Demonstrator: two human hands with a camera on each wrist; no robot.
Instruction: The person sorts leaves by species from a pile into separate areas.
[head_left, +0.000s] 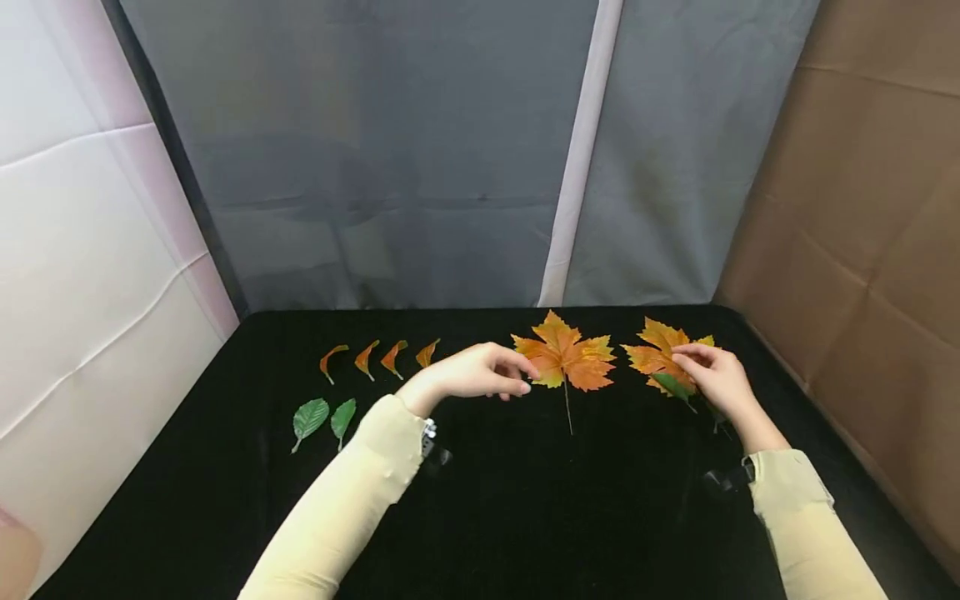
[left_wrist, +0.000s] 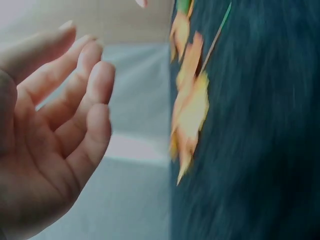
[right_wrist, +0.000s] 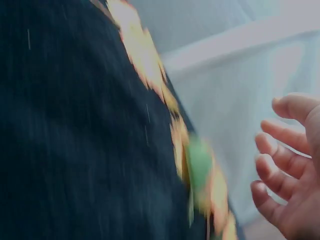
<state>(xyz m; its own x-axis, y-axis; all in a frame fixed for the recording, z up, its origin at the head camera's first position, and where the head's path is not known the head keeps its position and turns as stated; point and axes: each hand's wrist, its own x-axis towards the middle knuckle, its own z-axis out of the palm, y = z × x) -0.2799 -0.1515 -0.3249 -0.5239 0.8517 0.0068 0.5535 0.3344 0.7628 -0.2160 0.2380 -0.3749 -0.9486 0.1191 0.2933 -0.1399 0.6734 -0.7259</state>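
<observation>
My left hand (head_left: pixel 483 371) hovers just left of a large orange maple leaf (head_left: pixel 562 354), its fingers loosely bent; in the left wrist view nothing is between them. The stem of that leaf points toward me. On the right, my right hand (head_left: pixel 716 379) is over a second orange maple leaf (head_left: pixel 651 358) and partly covers it. A green leaf (head_left: pixel 672 386) overlaps this second leaf's lower part, below the fingertips. The right wrist view shows the right hand (right_wrist: pixel 290 165) apart from the green leaf (right_wrist: pixel 200 165), with relaxed fingers holding nothing.
Several small curled orange leaves (head_left: pixel 391 358) form a row at the back left of the black tabletop (head_left: pixel 525 517). Two green leaves (head_left: pixel 310 418) lie in front of them. Another dark green leaf (head_left: pixel 722 422) shows partly beneath the right wrist. Grey curtain (head_left: pixel 390 167) hangs behind.
</observation>
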